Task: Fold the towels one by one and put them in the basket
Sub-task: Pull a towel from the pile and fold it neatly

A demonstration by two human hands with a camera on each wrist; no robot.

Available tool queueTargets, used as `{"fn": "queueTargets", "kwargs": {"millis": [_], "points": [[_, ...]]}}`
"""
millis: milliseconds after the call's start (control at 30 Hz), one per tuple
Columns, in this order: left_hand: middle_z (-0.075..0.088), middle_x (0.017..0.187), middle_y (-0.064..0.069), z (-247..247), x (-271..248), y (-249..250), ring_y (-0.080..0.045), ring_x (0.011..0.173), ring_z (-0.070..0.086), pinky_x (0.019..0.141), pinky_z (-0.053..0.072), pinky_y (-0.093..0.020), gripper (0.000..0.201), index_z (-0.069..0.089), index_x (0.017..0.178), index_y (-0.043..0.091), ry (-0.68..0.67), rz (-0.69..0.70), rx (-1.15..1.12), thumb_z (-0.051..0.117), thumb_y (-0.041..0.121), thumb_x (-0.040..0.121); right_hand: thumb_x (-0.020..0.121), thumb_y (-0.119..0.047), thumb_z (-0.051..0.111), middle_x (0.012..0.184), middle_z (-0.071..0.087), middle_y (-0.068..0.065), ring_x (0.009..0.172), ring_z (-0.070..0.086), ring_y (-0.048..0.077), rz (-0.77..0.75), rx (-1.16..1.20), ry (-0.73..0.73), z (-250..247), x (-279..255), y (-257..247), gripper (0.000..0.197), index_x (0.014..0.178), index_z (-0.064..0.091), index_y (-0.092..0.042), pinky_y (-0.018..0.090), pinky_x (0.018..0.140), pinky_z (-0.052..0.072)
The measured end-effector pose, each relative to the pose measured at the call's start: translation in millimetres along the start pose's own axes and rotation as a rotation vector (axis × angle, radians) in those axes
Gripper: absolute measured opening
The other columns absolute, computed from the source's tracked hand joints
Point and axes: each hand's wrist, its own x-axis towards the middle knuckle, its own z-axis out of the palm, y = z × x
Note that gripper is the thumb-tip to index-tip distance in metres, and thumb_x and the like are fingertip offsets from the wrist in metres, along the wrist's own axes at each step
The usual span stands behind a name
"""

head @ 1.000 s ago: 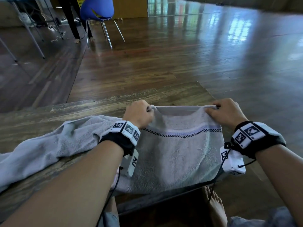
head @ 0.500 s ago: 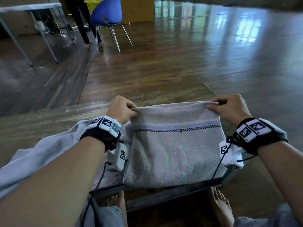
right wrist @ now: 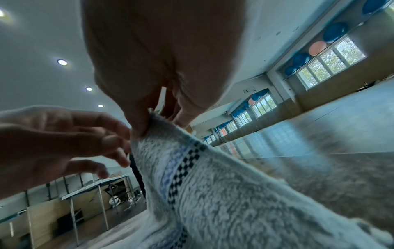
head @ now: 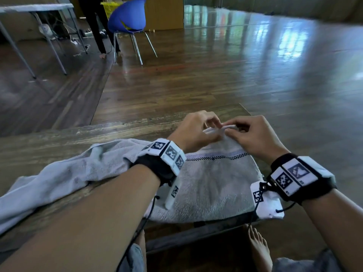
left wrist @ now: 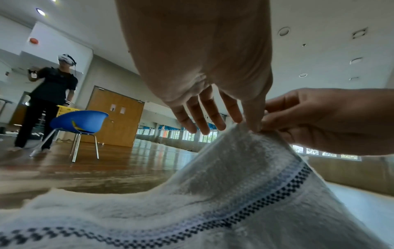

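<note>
A grey towel (head: 212,185) with a checkered blue stripe lies on the wooden table (head: 98,134), its near edge hanging over the front. The towel's far edge is lifted and bunched to a peak. My right hand (head: 229,130) pinches that peak between thumb and fingers, as the right wrist view shows at the towel (right wrist: 234,193). My left hand (head: 214,124) is right beside it. In the left wrist view its fingers (left wrist: 202,121) hang fairly straight and only the thumb touches the towel (left wrist: 234,193). A second, crumpled grey towel (head: 68,173) lies under my left forearm.
A yellow basket (head: 110,6) stands far back behind a blue chair (head: 127,18). A person (head: 94,26) stands beside the chair, near a folding table (head: 35,8). The wooden table ends just right of the towel. My bare foot (head: 259,248) is below the front edge.
My hands, which held the towel's two far corners wide apart, have come together at the middle. The far edge is now gathered into a peak, and my left fingers have loosened.
</note>
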Motion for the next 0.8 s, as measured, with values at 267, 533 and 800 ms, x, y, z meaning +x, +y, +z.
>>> {"fn": "queueTargets", "kwargs": {"millis": [267, 533, 800], "points": [[0.070, 0.080, 0.000, 9.7, 3.0, 6.7, -0.012, 0.071, 0.062, 0.065, 0.048, -0.025, 0.031, 0.065, 0.084, 0.012, 0.064, -0.057, -0.164, 0.089, 0.027, 0.070, 0.085, -0.009, 0.078, 0.086, 0.078, -0.009, 0.083, 0.072, 0.007, 0.022, 0.127, -0.062, -4.4, -10.7, -10.8, 0.020, 0.097, 0.079, -0.024, 0.017, 0.074, 0.055], [0.071, 0.071, -0.009, 7.3, 5.6, -3.0, -0.008, 0.053, 0.050, 0.050, 0.040, -0.023, 0.010, 0.072, 0.085, 0.018, 0.024, -0.094, -0.155, 0.075, 0.028, 0.086, 0.092, -0.002, 0.064, 0.088, 0.076, -0.005, 0.082, 0.071, 0.015, 0.083, 0.100, -0.040, -8.5, -5.5, -2.3, 0.035, 0.086, 0.074, -0.035, 0.029, 0.079, 0.058], [0.056, 0.053, 0.009, 14.1, 8.4, -8.1, -0.001, 0.044, 0.043, 0.047, 0.033, -0.016, 0.026, 0.069, 0.086, 0.019, 0.084, -0.060, -0.153, 0.071, 0.045, 0.087, 0.087, -0.002, 0.073, 0.085, 0.072, -0.005, 0.077, 0.068, 0.009, 0.101, 0.166, -0.014, -2.6, -0.5, 3.5, 0.031, 0.107, 0.069, -0.025, 0.021, 0.077, 0.055]]}}
